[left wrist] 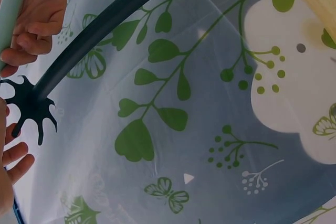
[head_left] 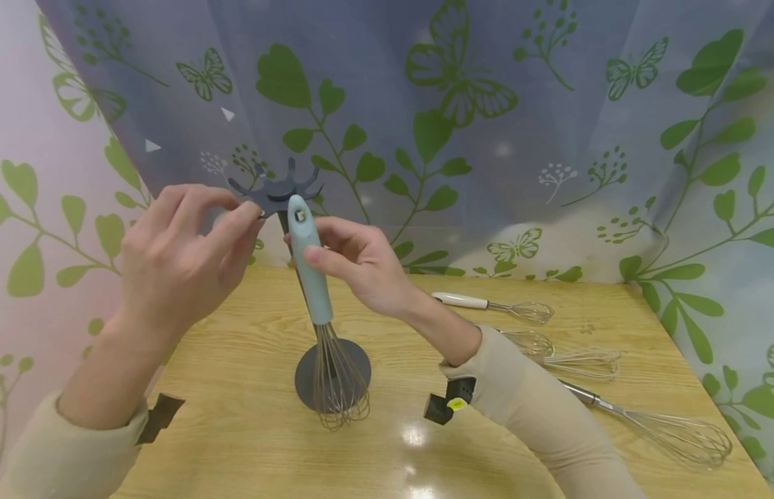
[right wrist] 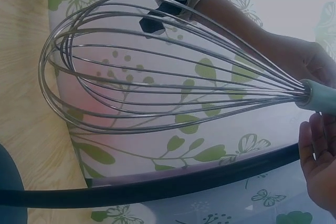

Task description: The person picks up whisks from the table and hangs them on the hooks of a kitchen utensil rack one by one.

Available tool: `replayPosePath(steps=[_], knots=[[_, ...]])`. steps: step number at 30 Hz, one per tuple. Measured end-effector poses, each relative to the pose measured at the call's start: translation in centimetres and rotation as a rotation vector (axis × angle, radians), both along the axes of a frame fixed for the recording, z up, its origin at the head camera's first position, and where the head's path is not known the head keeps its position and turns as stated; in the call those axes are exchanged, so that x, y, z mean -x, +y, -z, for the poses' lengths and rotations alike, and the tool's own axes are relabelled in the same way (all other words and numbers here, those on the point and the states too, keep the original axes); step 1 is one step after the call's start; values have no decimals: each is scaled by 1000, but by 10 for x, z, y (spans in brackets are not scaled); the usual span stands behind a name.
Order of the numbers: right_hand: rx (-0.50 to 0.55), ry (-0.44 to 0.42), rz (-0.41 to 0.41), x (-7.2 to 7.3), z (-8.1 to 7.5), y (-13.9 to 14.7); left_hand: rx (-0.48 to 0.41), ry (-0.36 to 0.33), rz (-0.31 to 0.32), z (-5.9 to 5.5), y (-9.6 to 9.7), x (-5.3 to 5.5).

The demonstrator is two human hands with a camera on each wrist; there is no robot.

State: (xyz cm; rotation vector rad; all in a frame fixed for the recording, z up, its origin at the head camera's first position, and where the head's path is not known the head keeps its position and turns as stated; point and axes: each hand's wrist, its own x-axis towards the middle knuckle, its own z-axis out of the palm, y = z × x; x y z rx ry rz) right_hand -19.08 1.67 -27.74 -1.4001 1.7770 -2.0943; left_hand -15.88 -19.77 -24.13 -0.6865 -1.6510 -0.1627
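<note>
Holding the blue whisk (head_left: 312, 284) wires-down before the dark stand (left wrist: 94, 34), our right hand (head_left: 362, 267) grips the handle; our left hand (head_left: 183, 242) pinches a hook tip. Best we brace there, lining up 1 hole, 1 hook.

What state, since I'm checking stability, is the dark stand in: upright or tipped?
The stand is upright: its round base rests flat on the wooden table and its hooks are at the top.

Curtained nook, butterfly-print curtain (head_left: 362, 76), wood-grain table (head_left: 237, 416)
</note>
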Motion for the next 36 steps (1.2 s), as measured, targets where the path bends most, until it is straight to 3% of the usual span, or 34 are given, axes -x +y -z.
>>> replayPosePath(steps=[27,36], knots=[[26,-11,-42,12,9,-5,-1,-2,-1,1,0,0],[51,9,-8,17,15,-7,-10,5,4,1,1,1]])
